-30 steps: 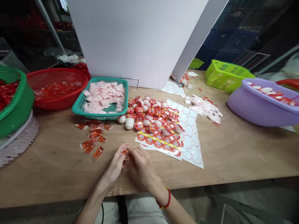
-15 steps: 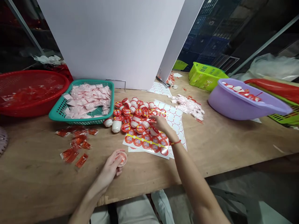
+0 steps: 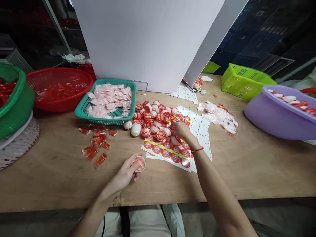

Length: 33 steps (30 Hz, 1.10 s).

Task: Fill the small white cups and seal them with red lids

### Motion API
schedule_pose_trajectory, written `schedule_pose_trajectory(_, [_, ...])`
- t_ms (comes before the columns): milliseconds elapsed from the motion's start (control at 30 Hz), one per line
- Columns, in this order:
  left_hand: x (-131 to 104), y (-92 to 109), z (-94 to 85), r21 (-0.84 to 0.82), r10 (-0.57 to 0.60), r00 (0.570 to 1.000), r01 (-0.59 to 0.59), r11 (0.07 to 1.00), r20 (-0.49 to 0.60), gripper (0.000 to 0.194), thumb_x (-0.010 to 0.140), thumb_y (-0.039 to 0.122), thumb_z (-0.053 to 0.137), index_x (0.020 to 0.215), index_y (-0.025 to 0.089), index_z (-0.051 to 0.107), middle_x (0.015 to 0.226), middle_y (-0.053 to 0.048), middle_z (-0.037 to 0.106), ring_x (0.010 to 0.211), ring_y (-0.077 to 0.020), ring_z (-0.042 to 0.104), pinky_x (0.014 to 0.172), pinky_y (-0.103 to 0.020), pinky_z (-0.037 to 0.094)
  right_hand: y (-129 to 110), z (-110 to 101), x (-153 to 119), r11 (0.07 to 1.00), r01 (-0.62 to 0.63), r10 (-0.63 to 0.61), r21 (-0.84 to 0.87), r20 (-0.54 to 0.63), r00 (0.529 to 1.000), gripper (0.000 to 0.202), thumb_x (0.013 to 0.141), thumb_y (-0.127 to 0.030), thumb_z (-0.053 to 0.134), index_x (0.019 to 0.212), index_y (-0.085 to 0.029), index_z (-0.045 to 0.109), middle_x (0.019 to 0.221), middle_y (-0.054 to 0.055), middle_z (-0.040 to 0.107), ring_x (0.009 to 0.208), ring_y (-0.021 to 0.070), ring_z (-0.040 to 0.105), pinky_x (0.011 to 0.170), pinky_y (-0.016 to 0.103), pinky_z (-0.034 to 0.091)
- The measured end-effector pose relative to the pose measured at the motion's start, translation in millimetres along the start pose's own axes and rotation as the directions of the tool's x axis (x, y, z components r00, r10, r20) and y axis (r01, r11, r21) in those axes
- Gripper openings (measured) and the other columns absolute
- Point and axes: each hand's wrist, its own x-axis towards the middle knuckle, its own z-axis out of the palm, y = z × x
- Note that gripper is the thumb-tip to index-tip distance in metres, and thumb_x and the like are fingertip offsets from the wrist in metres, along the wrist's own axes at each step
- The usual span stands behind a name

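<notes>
My left hand (image 3: 130, 169) is closed round a small open cup (image 3: 140, 160) near the table's front, its thumb over the mouth. Pink and orange-red contents show inside. Farther forward, my right hand (image 3: 181, 129) has its fingers drawn together at the right side of a pile of small white cups with red lids (image 3: 160, 117). What the fingertips grip, if anything, is hidden. Under that hand lies a sheet of round red stickers (image 3: 166, 152) with a yellow stripe. One white cup (image 3: 136, 130) stands at the pile's left edge.
A teal basket (image 3: 78, 113) holds pink sachets, with red sachets (image 3: 100, 159) in front. Red (image 3: 87, 86) and green (image 3: 27, 98) baskets stand left. More sachets (image 3: 218, 116), a purple basin (image 3: 256, 113) and a lime basket (image 3: 243, 82) are right. A white panel (image 3: 148, 42) rises behind.
The view has swung left, so things sit farther right and the green basket shows. My left hand still holds the cup; my right hand stays by the pile.
</notes>
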Motion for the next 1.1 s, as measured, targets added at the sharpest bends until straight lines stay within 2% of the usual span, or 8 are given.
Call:
schedule_pose_trajectory(400, [-2.1, 5.0, -6.6, -0.058, 0.001, 1.000, -0.002, 0.998, -0.019, 0.063, 0.063, 0.043, 0.068, 0.115, 0.013, 0.046, 0.065, 0.004, 0.048, 0.048, -0.0072, 0.040, 0.042, -0.021, 0.031, 3.7, 0.5, 13.0, 0.994, -0.069, 0.070, 0.090, -0.008, 0.998, 0.014, 0.068, -0.019, 0.065, 0.081, -0.013, 0.066, 0.075, 0.005, 0.066, 0.066, 0.0152, 0.058, 0.056, 0.022, 0.038])
schedule_pose_trajectory(567, [-2.7, 6.2, -9.0, -0.105, -0.019, 1.000, 0.018, 0.994, -0.014, 0.063, 0.065, 0.038, 0.067, 0.118, 0.013, 0.044, 0.071, 0.002, 0.052, 0.049, -0.0072, 0.043, 0.043, -0.021, 0.034, -13.5, -19.3, -9.8, 0.982, -0.117, 0.139, 0.146, -0.148, 0.979, 0.018, 0.073, -0.023, 0.059, 0.085, -0.010, 0.062, 0.085, 0.012, 0.064, 0.075, 0.0200, 0.058, 0.062, 0.027, 0.041])
schedule_pose_trajectory(633, [-1.6, 6.0, -9.0, -0.105, -0.014, 1.000, 0.013, 0.994, -0.010, 0.061, 0.066, 0.037, 0.065, 0.118, 0.012, 0.044, 0.070, 0.002, 0.052, 0.049, -0.0075, 0.044, 0.043, -0.022, 0.035, -32.9, -24.6, -36.1, 0.974, -0.026, 0.081, 0.225, -0.236, 0.968, 0.016, 0.078, -0.023, 0.052, 0.087, -0.012, 0.060, 0.087, 0.010, 0.063, 0.076, 0.0184, 0.057, 0.065, 0.027, 0.042])
schedule_pose_trajectory(700, [1.4, 4.9, -8.5, -0.097, -0.012, 1.000, 0.011, 0.995, -0.010, 0.058, 0.069, 0.035, 0.063, 0.119, 0.012, 0.044, 0.068, 0.002, 0.052, 0.050, -0.0079, 0.044, 0.044, -0.022, 0.036, -57.9, -20.5, -67.7, 0.890, 0.237, -0.106, 0.389, -0.329, 0.938, 0.011, 0.079, -0.020, 0.047, 0.079, -0.017, 0.058, 0.076, 0.005, 0.062, 0.068, 0.0157, 0.056, 0.062, 0.025, 0.043])
schedule_pose_trajectory(767, [6.2, 2.1, -8.6, -0.077, -0.010, 1.000, 0.009, 0.997, -0.016, 0.056, 0.071, 0.033, 0.060, 0.119, 0.011, 0.044, 0.066, 0.002, 0.052, 0.049, -0.0080, 0.044, 0.043, -0.021, 0.036, -81.0, -6.4, -94.9, 0.797, 0.433, -0.281, 0.421, -0.377, 0.883, 0.013, 0.080, -0.019, 0.047, 0.073, -0.019, 0.057, 0.076, 0.005, 0.062, 0.072, 0.0167, 0.056, 0.066, 0.027, 0.044])
schedule_pose_trajectory(933, [16.4, -6.9, -15.9, -0.050, -0.027, 0.998, 0.024, 0.998, -0.063, 0.049, 0.072, 0.031, 0.059, 0.115, 0.012, 0.045, 0.064, 0.004, 0.050, 0.046, -0.0070, 0.044, 0.040, -0.019, 0.033, -93.5, 36.1, -104.9, 0.828, 0.350, -0.137, 0.439, -0.446, 0.884, 0.013, 0.082, -0.019, 0.045, 0.079, -0.017, 0.057, 0.076, 0.006, 0.061, 0.065, 0.0168, 0.055, 0.059, 0.028, 0.044])
schedule_pose_trajectory(1000, [16.6, -8.1, -19.1, -0.063, -0.025, 0.997, 0.020, 0.998, -0.072, 0.048, 0.072, 0.030, 0.058, 0.114, 0.013, 0.045, 0.064, 0.004, 0.049, 0.046, -0.0069, 0.044, 0.039, -0.019, 0.032, -86.7, 41.8, -93.4, 0.847, 0.332, -0.108, 0.416, -0.476, 0.873, 0.012, 0.082, -0.020, 0.046, 0.083, -0.016, 0.057, 0.079, 0.007, 0.060, 0.064, 0.0169, 0.055, 0.058, 0.028, 0.044])
schedule_pose_trajectory(1100, [13.9, -6.5, -19.6, -0.055, -0.004, 0.996, -0.001, 0.998, -0.086, 0.049, 0.072, 0.028, 0.056, 0.115, 0.011, 0.043, 0.063, 0.004, 0.049, 0.046, -0.0067, 0.043, 0.040, -0.019, 0.032, -82.5, 37.2, -76.9, 0.906, 0.348, -0.183, 0.240, -0.520, 0.835, 0.015, 0.082, -0.019, 0.047, 0.093, -0.016, 0.057, 0.095, 0.011, 0.060, 0.083, 0.0222, 0.054, 0.069, 0.033, 0.043])
